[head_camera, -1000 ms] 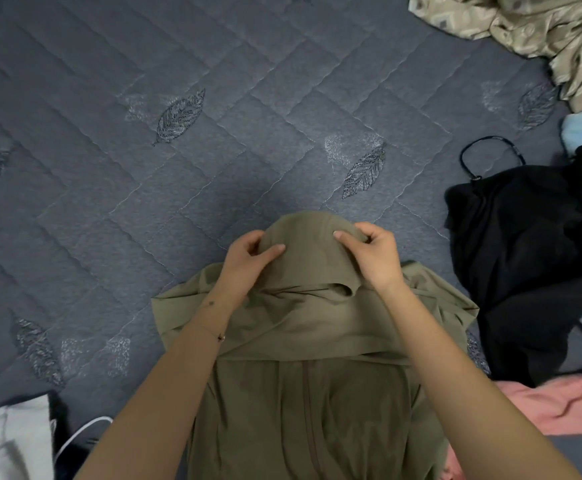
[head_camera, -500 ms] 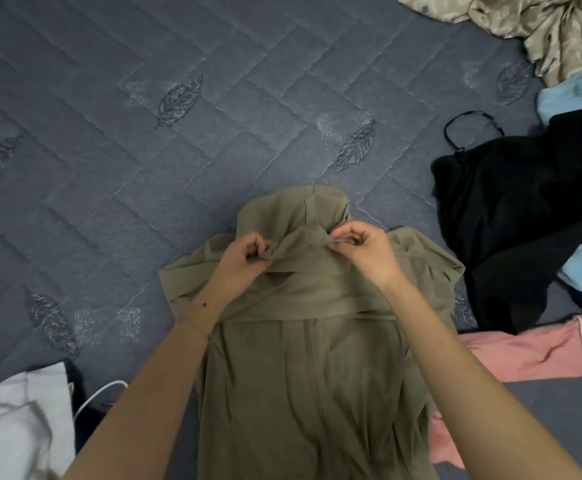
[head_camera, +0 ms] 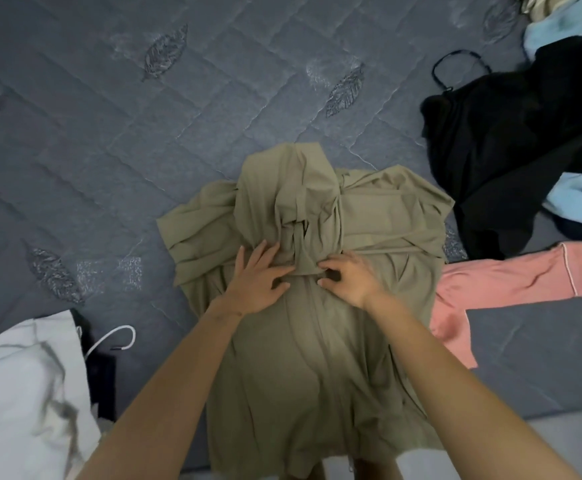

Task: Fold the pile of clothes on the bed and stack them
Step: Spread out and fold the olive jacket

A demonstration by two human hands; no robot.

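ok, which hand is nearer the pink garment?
Right. The right hand is on the olive hooded garment, left of the pink garment in view. The left hand presses the olive fabric farther off, beyond the right hand.

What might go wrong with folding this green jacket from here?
The folded-down hood is bunched and twisted under the left hand and right hand; let go, it may spring back or leave a lumpy fold. The olive jacket meets the pink garment along its right edge, so the next fold could drag that along.
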